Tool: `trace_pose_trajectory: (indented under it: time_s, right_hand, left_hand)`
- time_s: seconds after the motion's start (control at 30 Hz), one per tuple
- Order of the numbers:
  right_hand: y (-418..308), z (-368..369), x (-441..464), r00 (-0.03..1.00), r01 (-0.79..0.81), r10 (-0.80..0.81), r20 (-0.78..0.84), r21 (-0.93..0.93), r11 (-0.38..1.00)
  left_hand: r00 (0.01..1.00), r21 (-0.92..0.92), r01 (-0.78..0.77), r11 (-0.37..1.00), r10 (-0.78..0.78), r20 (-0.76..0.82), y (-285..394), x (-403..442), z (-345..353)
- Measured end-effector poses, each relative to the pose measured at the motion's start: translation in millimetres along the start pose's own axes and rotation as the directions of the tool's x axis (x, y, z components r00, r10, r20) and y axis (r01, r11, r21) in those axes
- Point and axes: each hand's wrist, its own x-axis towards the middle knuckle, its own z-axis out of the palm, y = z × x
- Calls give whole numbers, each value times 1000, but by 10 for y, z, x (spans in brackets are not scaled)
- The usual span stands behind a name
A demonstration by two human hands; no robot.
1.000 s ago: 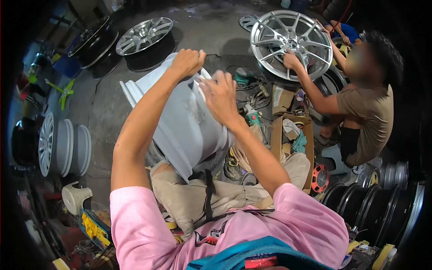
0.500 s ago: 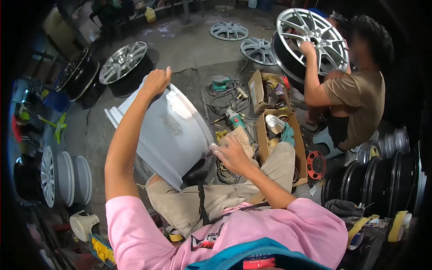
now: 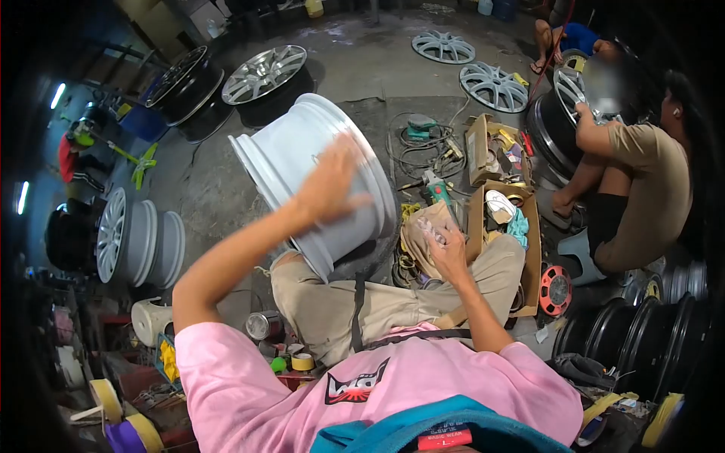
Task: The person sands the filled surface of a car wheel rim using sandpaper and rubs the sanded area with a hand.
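Note:
A pale grey wheel rim (image 3: 302,151) stands tilted on the floor in front of my crossed legs. My left hand (image 3: 332,181), blurred by motion, is over the rim's barrel; whether it touches the surface is unclear. My right hand (image 3: 445,245) is above my right knee, beside a tan cloth (image 3: 423,238). Its fingers are bent around a small whitish thing that I cannot make out.
A green grinder (image 3: 436,187) and a cable lie beyond the cloth. Cardboard boxes (image 3: 535,264) of supplies stand at the right. A co-worker (image 3: 649,181) sits there with another wheel (image 3: 559,113). More rims (image 3: 264,75) stand at the back left.
My left hand has left the rim's upper edge and moved down over its barrel. My right hand has moved right, away from the rim. The co-worker's wheel is lower and turned.

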Motion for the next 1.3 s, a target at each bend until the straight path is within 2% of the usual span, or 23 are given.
trace_pose_trajectory:
  time_s: [0.03, 0.07, 0.1, 0.13, 0.2, 0.27, 0.33, 0.37, 0.43, 0.47, 0.5, 0.53, 0.57, 0.6, 0.63, 0.73, 0.77, 0.87, 0.9, 0.93, 1.07, 1.1, 1.3]
  right_hand:
    - [-20, 16, -8, 999, -38, 38, 28, 0, 999]
    - [-38, 30, -12, 999, -37, 37, 28, 2, 999]
    - [-51, 39, -12, 998, -66, 66, 20, 37, 997]
    - [-58, 42, -12, 996, -94, 94, 14, 70, 993]
    - [23, 22, -4, 990, -138, 137, 21, 40, 990]
    - [88, -3, -34, 983, -184, 183, 29, 6, 983]
    - [138, -18, 16, 978, -210, 209, 22, 160, 964]
    - [358, 86, 12, 991, -115, 128, -40, 232, 966]
    - [142, -32, 110, 976, -215, 203, 75, 416, 883]
    - [248, -5, 141, 974, -225, 202, 97, 444, 867]
    - [349, 21, 173, 972, -235, 202, 120, 471, 850]
    - [213, -24, 247, 971, -239, 209, 116, 469, 850]
    - [-60, -92, 360, 969, -247, 190, 159, 689, 681]
    - [-208, -135, 418, 966, -253, 161, 201, 852, 458]
    - [-216, -147, 479, 967, -255, 146, 211, 851, 458]
    - [-337, -234, 582, 957, -283, 158, 241, 894, 347]
    - [-414, -272, 598, 955, -285, 176, 237, 895, 343]
    - [-408, -357, 587, 953, -296, 154, 262, 912, 284]
    - [-419, -377, 578, 954, -295, 146, 264, 917, 270]
    - [-406, -382, 577, 956, -286, 152, 252, 919, 272]
    - [-318, -320, 566, 943, -308, 204, 262, 921, 239]
    - [-284, -297, 556, 945, -307, 203, 256, 908, 286]
    - [-301, -243, 503, 954, -293, 222, 203, 792, 536]
  left_hand:
    - [982, 17, -171, 985, 172, -71, 235, -195, 128]
    - [926, -229, -193, 954, 254, 280, 438, -288, 115]
    - [734, -455, -114, 883, 384, 560, 620, -338, 79]
    - [627, -509, 7, 861, 393, 673, 778, -361, 8]
    - [858, -476, -135, 869, 342, 382, 702, -326, -19]
    - [996, -475, -16, 880, 56, 70, 395, -96, -204]
    - [991, -243, 91, 966, -111, -72, -67, 194, -328]
    - [991, -241, 89, 966, -111, -79, -228, 223, -216]
    - [940, 293, 133, 947, -27, -340, -393, 263, 89]
    - [938, 290, 128, 948, -21, -345, -313, 212, 196]
    - [959, 280, 50, 959, 33, -283, -30, 61, 228]
    - [997, 52, -74, 996, 74, -1, 234, 15, 32]
    - [953, -208, -50, 977, 109, 281, 500, -32, -168]
    - [689, -587, 173, 791, 329, 646, 727, -45, -546]
    - [891, -671, 31, 741, 283, 354, 726, -161, -522]
    - [984, -435, -48, 899, -32, -175, 77, -125, -586]
    - [961, -594, 65, 802, -210, -178, -214, -113, -680]
    - [771, -599, 268, 755, -540, -337, -1013, -261, -892]
    - [707, -673, 371, 640, -665, -242, -1239, -362, -836]
    - [698, -615, 327, 718, -622, -355, -1456, -440, -684]
    - [614, -803, 245, 544, -728, -305, -1593, -539, -321]
    - [593, -872, 212, 441, -767, -245, -1572, -509, -275]
    - [559, -883, 13, 469, -736, -382, -1542, -463, -196]
